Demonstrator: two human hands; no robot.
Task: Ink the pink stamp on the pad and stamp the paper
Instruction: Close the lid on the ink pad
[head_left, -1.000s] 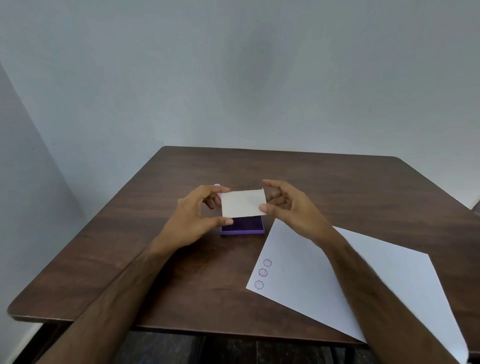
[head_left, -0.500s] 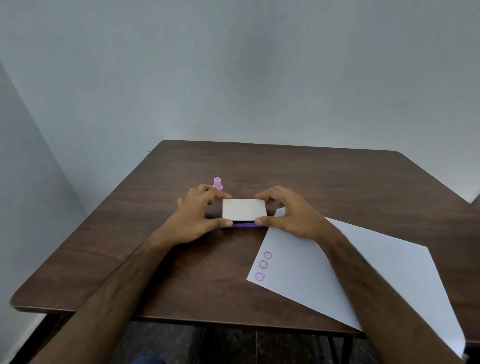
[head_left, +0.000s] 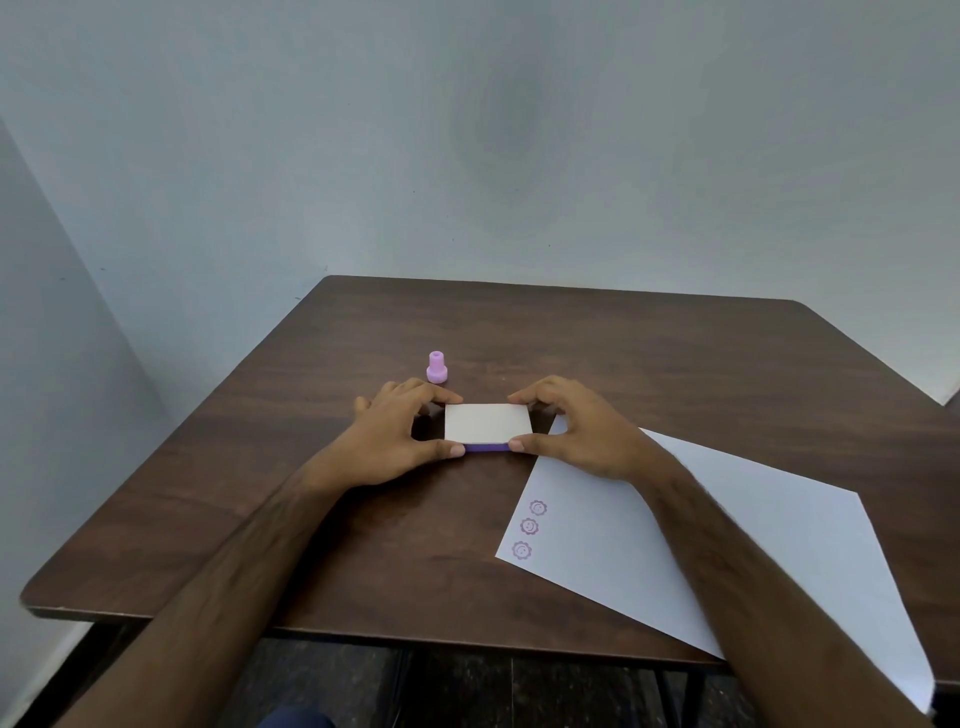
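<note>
The purple ink pad (head_left: 485, 447) lies in the middle of the brown table (head_left: 260, 493), covered by its white lid (head_left: 488, 422). My left hand (head_left: 400, 441) grips the lid's left side, thumb at the near corner and fingers at the far corner. My right hand (head_left: 576, 431) pinches the right side the same way. The small pink stamp (head_left: 437, 368) stands upright just beyond my left hand, untouched. A white sheet of paper (head_left: 753, 545) lies to the right, with three purple smiley prints (head_left: 529, 527) along its near left edge.
The table stands in a corner against pale walls (head_left: 467, 156). The paper overhangs the table's near right edge. A dark floor shows under the front edge.
The white lid came down from a raised, tilted position onto the purple pad and now lies flat over it. Both hands followed it down, which uncovered the pink stamp behind them.
</note>
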